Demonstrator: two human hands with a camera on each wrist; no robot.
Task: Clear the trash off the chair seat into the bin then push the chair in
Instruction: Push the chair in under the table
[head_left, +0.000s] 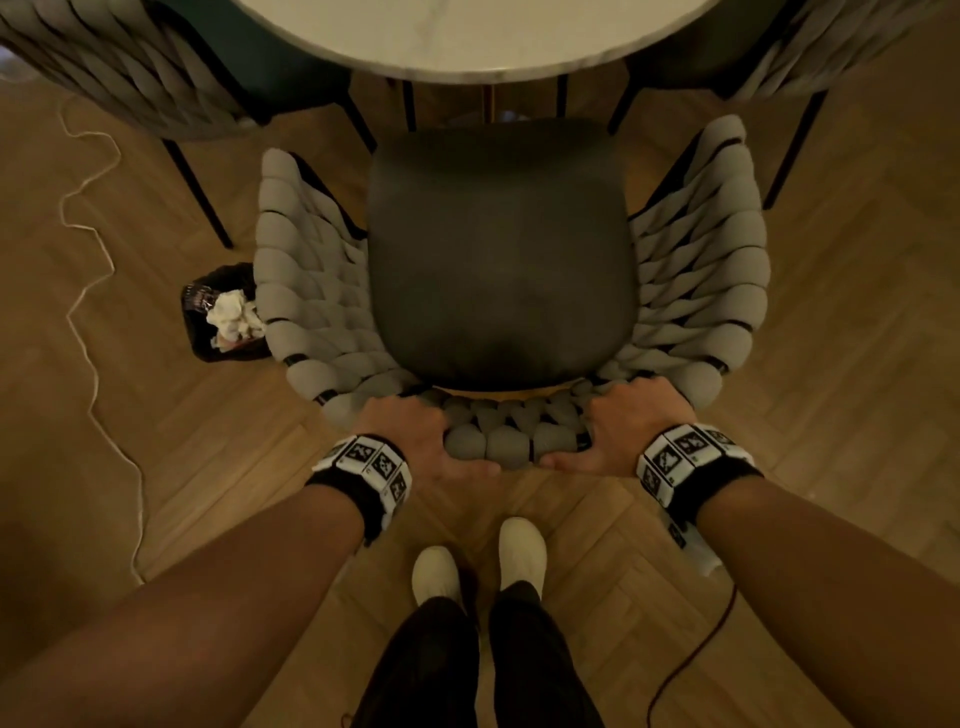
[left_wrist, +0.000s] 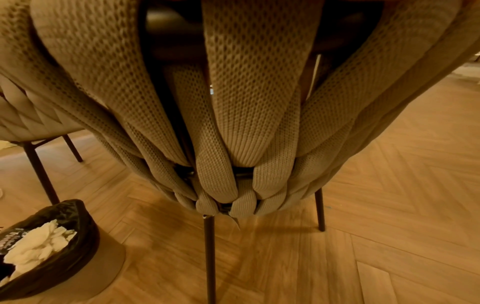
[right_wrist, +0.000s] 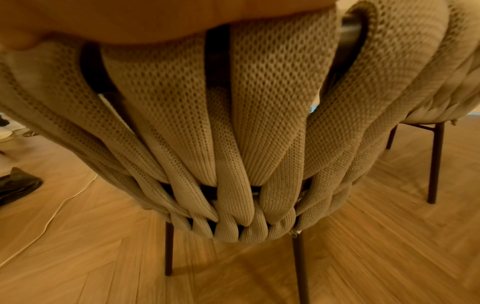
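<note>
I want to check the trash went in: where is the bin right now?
The bin stands on the floor just left of the chair, holding crumpled white paper; the left wrist view shows it at lower left.

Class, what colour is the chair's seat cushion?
Dark grey, almost black; the seat cushion shows best in the head view.

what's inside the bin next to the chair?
The bin, lined with a black bag, holds crumpled white paper on top. Anything beneath the paper is covered. In the head view the chair's woven armrest hides the bin's right edge.
</note>
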